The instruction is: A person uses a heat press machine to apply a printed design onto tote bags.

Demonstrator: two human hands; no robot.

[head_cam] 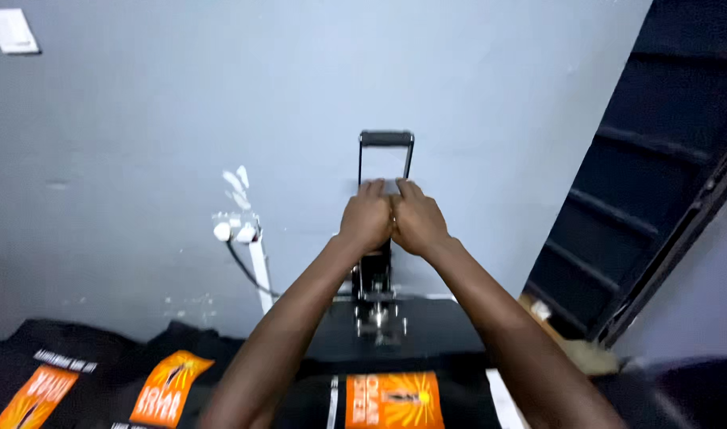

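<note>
Centre of frame: left hand (366, 216) and right hand (418, 218) are pressing together, clamped on the heat press handle (385, 159) — rigid metal, likely heavy; the crossbar is offering the best grip.

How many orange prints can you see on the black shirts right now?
3: one print under the press below the arms, one left of the left arm, one at the far left. All are cut off by the frame; more may be hidden.

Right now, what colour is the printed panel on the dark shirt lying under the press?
Orange, with a white stripe beside it; the printed panel shows best in the head view.
</note>
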